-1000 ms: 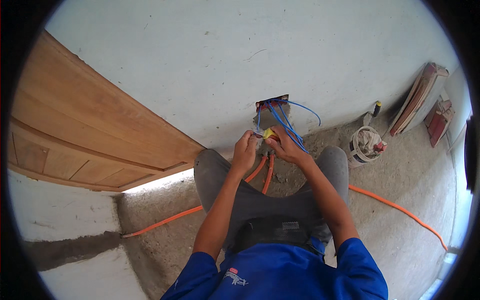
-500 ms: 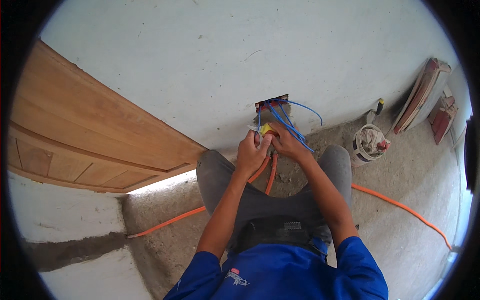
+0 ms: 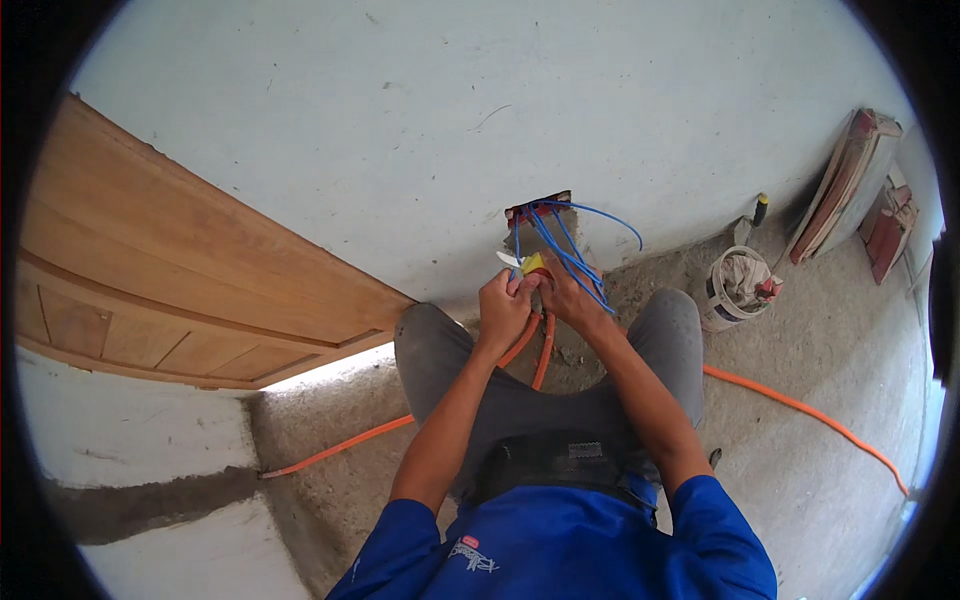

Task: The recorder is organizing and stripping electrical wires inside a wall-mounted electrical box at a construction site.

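Both my hands meet in front of a wall box (image 3: 518, 213) set in a rough opening low in the wall. My right hand (image 3: 572, 297) is closed round the yellow and red handle of a knife (image 3: 533, 264), and its pale blade points left. My left hand (image 3: 505, 308) is pinched on a blue wire (image 3: 517, 240) that hangs from the box, right by the blade. Exactly where the edge touches the wire is too small to tell. Other blue wires (image 3: 568, 250) come out of the box and droop past my right hand.
Orange conduits (image 3: 546, 350) rise from the floor between my knees; more orange conduit (image 3: 800, 405) runs off right. A wooden door (image 3: 190, 250) stands left. At right are a bucket (image 3: 725, 305) with crumpled sacking, a trowel (image 3: 742, 232) and leaning boards (image 3: 840, 190).
My hands have shifted slightly, and more of the blade and the red part of the handle show. The loose blue wires beside my right hand have moved a little left.
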A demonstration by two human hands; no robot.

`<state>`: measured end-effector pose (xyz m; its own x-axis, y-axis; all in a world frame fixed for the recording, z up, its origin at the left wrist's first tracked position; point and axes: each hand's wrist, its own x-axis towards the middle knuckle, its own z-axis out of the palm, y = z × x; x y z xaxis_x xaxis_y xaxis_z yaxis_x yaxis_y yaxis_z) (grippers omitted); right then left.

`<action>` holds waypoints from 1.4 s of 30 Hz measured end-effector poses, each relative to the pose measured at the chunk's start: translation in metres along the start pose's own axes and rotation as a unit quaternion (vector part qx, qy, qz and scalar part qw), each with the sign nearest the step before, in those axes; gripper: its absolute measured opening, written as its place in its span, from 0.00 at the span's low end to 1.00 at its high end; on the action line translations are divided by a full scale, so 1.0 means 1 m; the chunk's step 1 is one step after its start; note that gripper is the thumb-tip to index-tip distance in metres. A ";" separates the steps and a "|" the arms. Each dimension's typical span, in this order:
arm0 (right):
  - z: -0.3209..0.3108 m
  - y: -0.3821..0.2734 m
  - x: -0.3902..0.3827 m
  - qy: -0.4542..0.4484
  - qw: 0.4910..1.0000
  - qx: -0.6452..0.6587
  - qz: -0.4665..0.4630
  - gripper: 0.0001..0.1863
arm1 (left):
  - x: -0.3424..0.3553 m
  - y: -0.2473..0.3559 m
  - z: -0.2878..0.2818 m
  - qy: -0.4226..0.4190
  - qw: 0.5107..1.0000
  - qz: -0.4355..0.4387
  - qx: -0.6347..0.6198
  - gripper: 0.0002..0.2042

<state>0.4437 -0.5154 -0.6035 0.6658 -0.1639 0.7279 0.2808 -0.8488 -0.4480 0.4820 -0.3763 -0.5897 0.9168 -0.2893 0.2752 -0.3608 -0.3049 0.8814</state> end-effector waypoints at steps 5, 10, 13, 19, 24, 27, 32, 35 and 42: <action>-0.002 -0.001 0.000 -0.007 1.000 -0.023 0.005 0.20 | 0.002 0.000 0.000 -0.001 0.999 0.026 0.024 0.28; 0.016 0.000 -0.002 0.022 0.997 -0.057 0.049 0.19 | 0.005 -0.009 0.006 0.027 0.999 0.016 0.032 0.28; 0.009 0.003 -0.010 -0.015 0.996 0.010 0.082 0.20 | 0.000 -0.010 0.009 0.009 1.000 -0.014 0.003 0.25; -0.003 -0.020 -0.001 -0.103 0.960 0.167 0.199 0.20 | -0.001 -0.025 -0.013 -0.056 0.969 -0.066 -0.229 0.14; 0.031 -0.017 0.007 -0.036 0.953 0.244 0.177 0.17 | 0.002 -0.020 -0.015 -0.063 0.980 -0.040 -0.183 0.11; 0.034 -0.017 0.012 -0.051 0.952 0.248 0.172 0.14 | 0.001 -0.025 -0.022 -0.062 0.987 -0.049 -0.138 0.13; 0.028 -0.012 0.012 -0.077 0.955 0.234 0.163 0.13 | 0.005 -0.017 -0.024 -0.075 0.992 -0.022 -0.104 0.13; 0.016 -0.014 0.009 -0.120 0.939 0.277 0.163 0.08 | 0.007 -0.032 -0.030 -0.060 0.993 -0.045 -0.094 0.13; 0.006 -0.006 -0.033 -0.136 0.940 0.232 0.210 0.11 | 0.010 -0.017 -0.036 -0.105 0.969 -0.145 -0.171 0.14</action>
<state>0.4242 -0.5019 -0.6276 0.9193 -0.2480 0.3057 0.1834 -0.4175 -0.8900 0.5033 -0.3407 -0.5883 0.9033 -0.4253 -0.0562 0.0182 -0.0929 0.9955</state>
